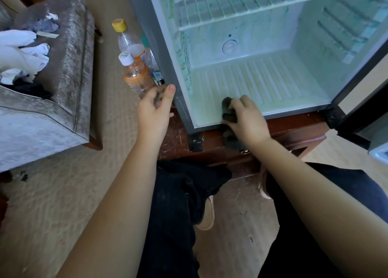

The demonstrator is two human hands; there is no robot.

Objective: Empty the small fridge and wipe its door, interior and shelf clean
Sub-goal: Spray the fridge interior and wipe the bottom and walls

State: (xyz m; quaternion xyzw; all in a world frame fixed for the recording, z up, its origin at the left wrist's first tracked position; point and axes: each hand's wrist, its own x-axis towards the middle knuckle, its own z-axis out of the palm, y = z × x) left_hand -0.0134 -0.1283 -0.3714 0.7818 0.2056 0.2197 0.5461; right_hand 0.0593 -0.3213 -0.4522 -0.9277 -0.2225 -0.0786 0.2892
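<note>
Chair (67,53), far left: crumpled white and dark rags on its seat.
Bottles (135,74): upright, just beside the grey outer wall of the fridge (247,47).
Left hand (155,110): thumb on that wall, fingers curled; whether the grip holds anything cannot be told.
Fridge: open, on a dark wooden tabletop (178,139); interior green-stained, wire shelf (241,9) in place.
Cloth (228,112): dark, bunched on the interior floor's front edge.
Right hand (249,120): grip closed round the cloth.
Door (365,101): swung open, far right.
</note>
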